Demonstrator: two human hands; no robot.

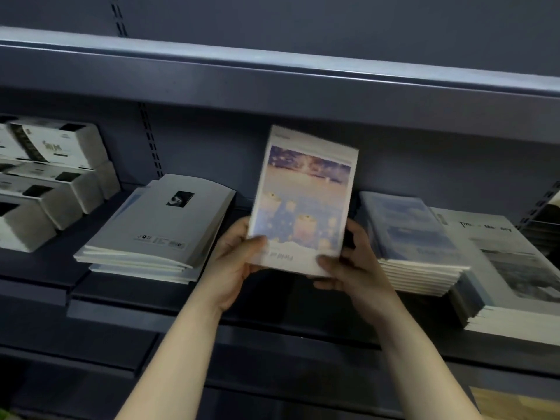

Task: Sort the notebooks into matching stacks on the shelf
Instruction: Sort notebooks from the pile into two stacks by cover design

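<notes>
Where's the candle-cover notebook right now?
Head view, centre: left hand and right hand hold the candle-cover notebook upright, between the grey stack and the blue stack on the shelf.

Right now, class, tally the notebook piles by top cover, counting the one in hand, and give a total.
grey-cover pile: 1
blue-cover pile: 1
white-cover pile: 1
candle-cover pile, gripped by left hand and right hand: 1
Total: 4
</notes>
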